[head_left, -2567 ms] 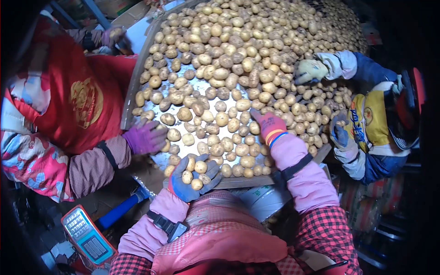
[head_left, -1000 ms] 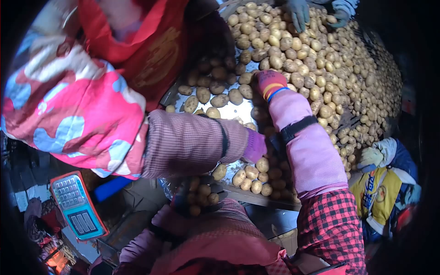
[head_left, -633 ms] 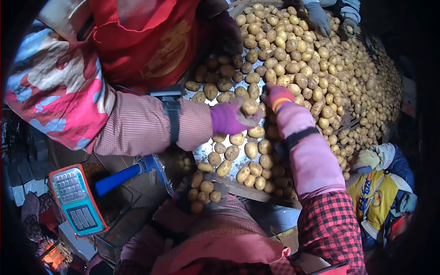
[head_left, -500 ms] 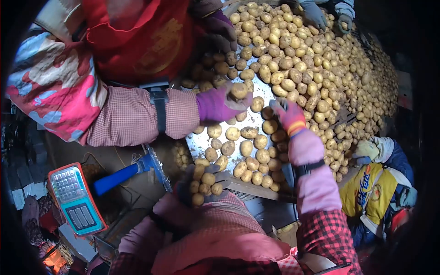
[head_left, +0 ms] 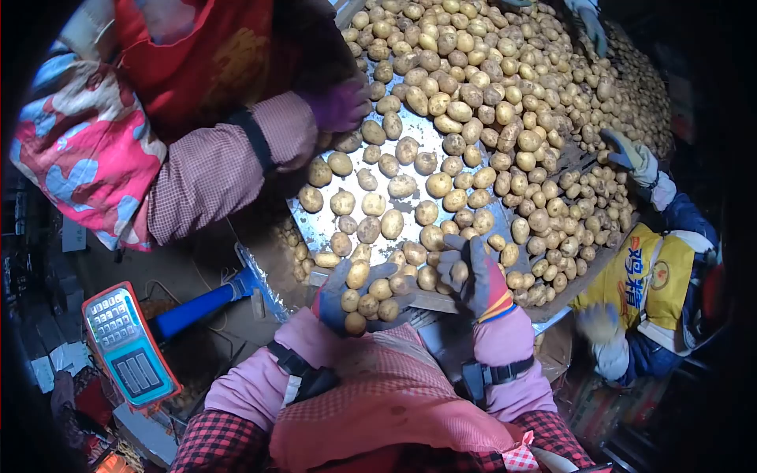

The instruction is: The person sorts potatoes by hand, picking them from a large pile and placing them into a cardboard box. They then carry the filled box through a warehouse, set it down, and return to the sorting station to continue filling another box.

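Note:
My left hand (head_left: 333, 293), in a grey and reddish work glove, cups several potatoes (head_left: 368, 304) against the front edge of the metal sorting surface (head_left: 309, 225). The fingers curl under and around them. My right hand (head_left: 482, 282), gloved in grey and pink with a yellow cuff, is over that same edge. Its fingers are bent round a potato (head_left: 459, 272). Between and beyond my hands, loose potatoes (head_left: 401, 187) lie spread on the metal. A big heap of potatoes (head_left: 505, 87) rises behind them to the right.
A co-worker's purple glove (head_left: 341, 106) is at the left of the metal. Other gloved hands (head_left: 624, 151) reach to the heap from the right, where a person wears a yellow apron (head_left: 643, 276). A scale display (head_left: 132, 343) on a blue post (head_left: 197, 307) stands at lower left.
My right hand has come back from the heap toward my body. My left hand still carries its potatoes, slightly more to the right. The co-worker's purple glove has drawn back left, away from the potatoes in the middle.

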The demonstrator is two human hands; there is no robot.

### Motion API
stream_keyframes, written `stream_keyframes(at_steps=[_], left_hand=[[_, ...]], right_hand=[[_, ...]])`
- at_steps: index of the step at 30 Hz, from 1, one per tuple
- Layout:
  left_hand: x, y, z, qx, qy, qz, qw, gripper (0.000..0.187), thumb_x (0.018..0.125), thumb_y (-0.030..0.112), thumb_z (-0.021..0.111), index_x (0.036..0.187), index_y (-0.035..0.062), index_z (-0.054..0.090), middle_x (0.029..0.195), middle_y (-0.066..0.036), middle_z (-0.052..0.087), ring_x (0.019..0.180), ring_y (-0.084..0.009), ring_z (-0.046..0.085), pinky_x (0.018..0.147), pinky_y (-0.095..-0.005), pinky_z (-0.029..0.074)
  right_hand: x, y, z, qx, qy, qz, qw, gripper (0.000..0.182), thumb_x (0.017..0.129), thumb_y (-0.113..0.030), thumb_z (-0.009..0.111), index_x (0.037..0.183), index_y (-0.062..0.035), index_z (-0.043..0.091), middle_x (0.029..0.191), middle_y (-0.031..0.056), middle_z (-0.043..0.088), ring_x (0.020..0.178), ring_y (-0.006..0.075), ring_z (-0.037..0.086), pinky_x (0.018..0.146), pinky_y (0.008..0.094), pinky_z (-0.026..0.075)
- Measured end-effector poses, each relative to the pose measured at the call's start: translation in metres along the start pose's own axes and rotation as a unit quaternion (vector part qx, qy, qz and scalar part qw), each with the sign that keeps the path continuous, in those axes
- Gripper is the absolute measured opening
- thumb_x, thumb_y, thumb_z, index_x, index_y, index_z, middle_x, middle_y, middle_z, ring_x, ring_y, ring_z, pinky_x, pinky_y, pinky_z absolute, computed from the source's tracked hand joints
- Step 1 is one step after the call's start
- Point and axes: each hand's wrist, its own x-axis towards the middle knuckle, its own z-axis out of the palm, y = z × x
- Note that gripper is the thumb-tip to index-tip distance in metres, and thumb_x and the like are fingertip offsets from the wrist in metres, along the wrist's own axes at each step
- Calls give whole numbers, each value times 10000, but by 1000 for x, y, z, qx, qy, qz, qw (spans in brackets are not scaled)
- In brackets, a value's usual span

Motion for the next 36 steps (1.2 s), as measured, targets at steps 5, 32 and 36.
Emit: stream_keyframes(at_steps=[5,32,36], left_hand=[[-24,-62,-39,-473,23,96,875,285,954,274,443,1197,128,459,999,-29,508,959,-197,489,814,-332,445],[-40,37,8,-401,155,56,901,527,905,456,364,1166,13,482,963,-91,529,779,-223,537,704,-348,521],[-4,12,-8,-386,37,20,922,591,920,472,354,1291,22,446,1039,-111,534,860,-247,544,821,-393,495]], right_hand=[[25,22,-2,-139,-124,-28,982,386,846,-148,546,1213,-29,536,888,105,605,793,169,595,704,283,475],[-39,24,99,-609,-73,-389,687,635,782,-336,692,1342,-141,463,1133,159,586,965,321,602,813,403,491],[-40,54,67,-606,19,-336,720,645,794,-358,677,1354,-140,443,1163,181,567,995,339,593,824,409,489]])
